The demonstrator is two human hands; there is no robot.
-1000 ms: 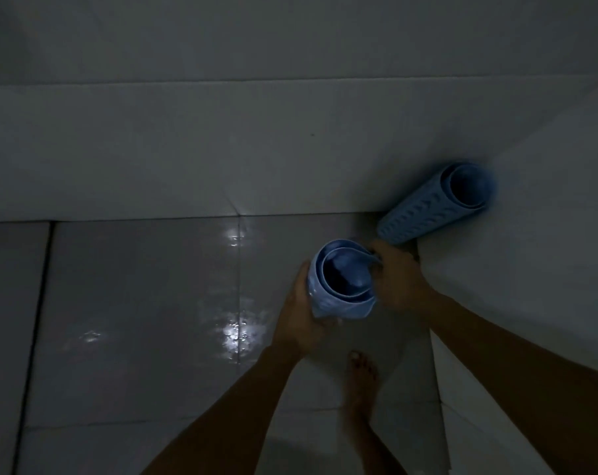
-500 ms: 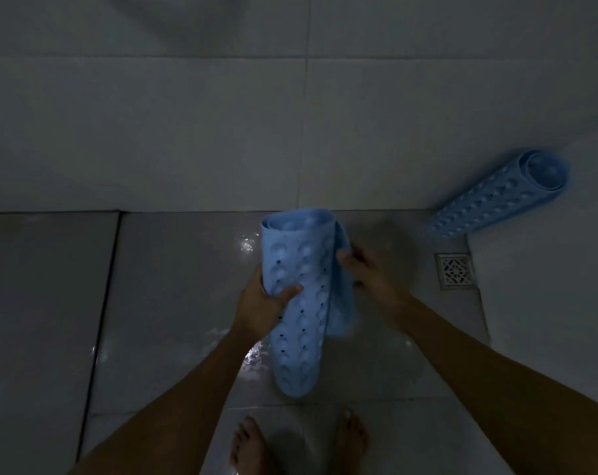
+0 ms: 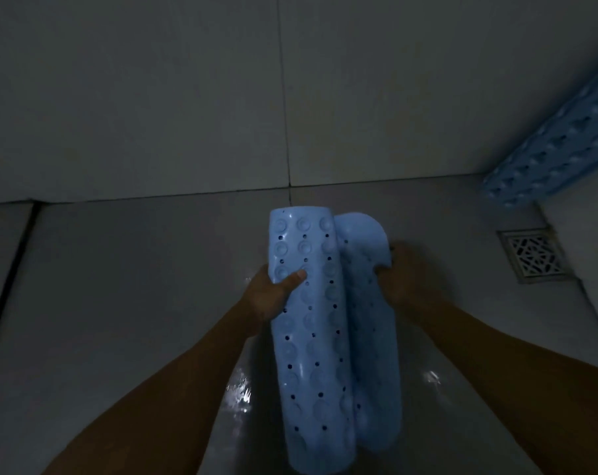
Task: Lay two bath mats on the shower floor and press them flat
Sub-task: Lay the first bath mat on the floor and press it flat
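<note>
the grey tiled shower floor (image 3: 119,303) runs wet and glossy under a dim light, meeting the pale tiled wall (image 3: 153,97) behind. the left hand (image 3: 270,296) grasps the rolled part of a light blue rubber bath mat (image 3: 311,337) dotted with suction cups and holes, thumb across its front. the mat is held up above the floor, partly unrolled. the right hand (image 3: 400,275) pinches the mat's loose flap at its upper edge. further right, a square metal floor drain (image 3: 534,255) sits in the floor. at the far right, a second rolled light blue bath mat (image 3: 551,149) leans tilted in the corner.
</note>
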